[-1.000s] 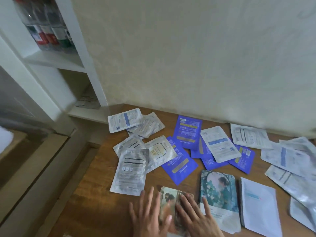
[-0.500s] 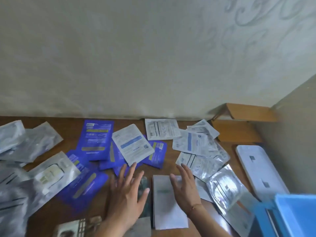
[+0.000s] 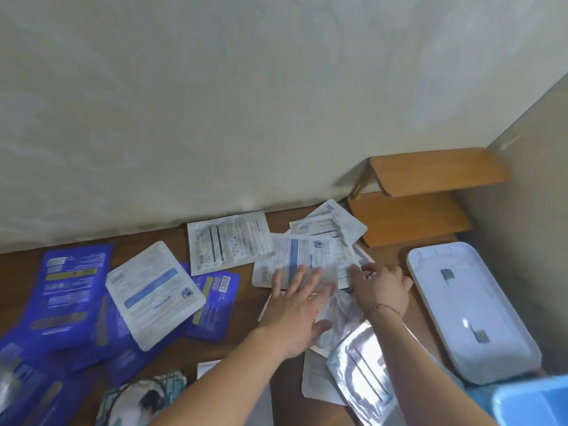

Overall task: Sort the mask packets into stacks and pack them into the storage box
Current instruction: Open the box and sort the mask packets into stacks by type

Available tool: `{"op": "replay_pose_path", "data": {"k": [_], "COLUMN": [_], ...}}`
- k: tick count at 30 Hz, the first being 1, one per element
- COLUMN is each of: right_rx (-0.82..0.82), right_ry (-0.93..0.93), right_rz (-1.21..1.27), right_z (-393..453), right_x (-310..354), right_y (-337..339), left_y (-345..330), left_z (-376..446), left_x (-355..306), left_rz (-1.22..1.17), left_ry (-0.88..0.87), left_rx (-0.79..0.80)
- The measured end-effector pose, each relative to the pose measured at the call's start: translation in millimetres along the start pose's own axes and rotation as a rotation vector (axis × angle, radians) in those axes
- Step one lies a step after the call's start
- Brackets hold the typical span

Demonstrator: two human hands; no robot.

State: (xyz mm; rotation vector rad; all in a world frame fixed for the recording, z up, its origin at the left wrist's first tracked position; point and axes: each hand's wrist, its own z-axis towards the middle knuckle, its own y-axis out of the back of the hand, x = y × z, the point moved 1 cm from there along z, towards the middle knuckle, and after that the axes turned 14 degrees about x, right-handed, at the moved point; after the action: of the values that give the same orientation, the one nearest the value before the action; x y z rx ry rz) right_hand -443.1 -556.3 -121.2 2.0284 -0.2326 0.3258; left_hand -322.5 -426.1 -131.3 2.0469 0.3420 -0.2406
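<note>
Mask packets lie scattered over a brown wooden table (image 3: 239,339). My left hand (image 3: 296,312) lies flat with spread fingers on a pile of white packets (image 3: 310,256) right of centre. My right hand (image 3: 381,287) touches the same pile at its right edge, fingers lightly bent; whether it pinches a packet is unclear. Blue packets (image 3: 73,290) cover the left, with a white packet (image 3: 153,293) on top. A silver packet (image 3: 362,370) lies under my right forearm. The blue storage box (image 3: 531,401) shows at the bottom right corner.
A white lid (image 3: 470,305) lies at the right edge beside the box. A small wooden shelf (image 3: 424,192) stands in the back right corner against the wall. A picture-printed packet (image 3: 141,398) lies at the bottom left of centre.
The view swung right and closer. Both hands moved from the near stacks forward and right onto the white packet pile.
</note>
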Motion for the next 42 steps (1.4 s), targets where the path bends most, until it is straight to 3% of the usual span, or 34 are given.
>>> {"op": "replay_pose_path", "data": {"k": [6,12,17,20,24,27,28,30,31,33,38,42], "right_rx": [0.060,0.007,0.100,0.216,0.516,0.533,0.487,0.341,0.265,0.199,0.253,0.161], "right_ry": [0.006,0.027,0.036,0.096,0.123,0.155,0.158,0.142,0.134,0.112,-0.200,-0.263], "right_rz": [0.088,0.505,0.848,1.034,1.276,1.359,1.355,1.250,1.130,0.894,0.916,0.813], "right_z": [14,5,-10,-40,-86,-99,-97,-84,-74,-45,28,52], "right_x": [-9,-27,-23,-16,-14,-13,-11,-7,-5,3,28,43], "right_y": [-6,0,3,16,22,28,31,34,32,26,9,2], "left_y": [-8,2,3,-1,-7,-6,-1,11,15,14,12,10], "left_z": [8,8,5,7,7,-10,-19,-35,-41,-52,-81,-100], "left_x": [30,56,41,32,35,29,29,37,47,71,116,141], "left_rz": [0.083,-0.037,-0.044,-0.090,-0.253,-0.542,-0.737,-1.055,-1.183,-1.430,-1.309,-1.224], "left_ry": [0.147,0.279,0.159,0.005,-0.248,-0.367,-0.296,0.030,0.181,0.285,0.419,0.554], "left_rx": [0.047,0.015,-0.119,-0.279,-0.588,-0.720,-0.743,-0.814,-0.784,-0.674,-0.610,-0.873]}}
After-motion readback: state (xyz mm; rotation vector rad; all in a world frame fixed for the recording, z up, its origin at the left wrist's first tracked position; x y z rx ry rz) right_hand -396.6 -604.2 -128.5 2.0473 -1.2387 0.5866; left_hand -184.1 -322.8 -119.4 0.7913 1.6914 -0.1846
